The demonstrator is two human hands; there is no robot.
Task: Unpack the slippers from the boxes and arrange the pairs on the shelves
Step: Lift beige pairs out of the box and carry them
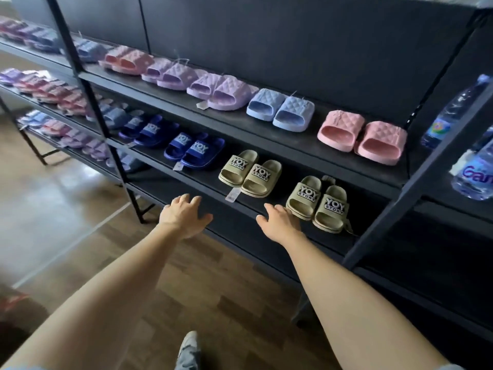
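Note:
A black metal shelf unit (266, 209) holds rows of slipper pairs. On its middle shelf, at the right end, stands an olive pair (318, 202) with a "YOY STORY" strap. My right hand (280, 222) is open, its fingertips touching the toe of that pair's left slipper. My left hand (184, 213) hovers open in front of the shelf edge and holds nothing. A second olive pair (250, 173) and navy pairs (194, 152) sit further left. On the top shelf are pink (362, 133), blue (280, 109) and lilac (221, 90) quilted pairs.
Two water bottles (450, 113) lie on the neighbouring shelf unit at the right. More slipper pairs fill the shelves at far left (53, 92). The floor is brown wood (186, 276). Something red-and-dark (13, 303) lies at the lower left edge. My foot (188, 351) shows at the bottom.

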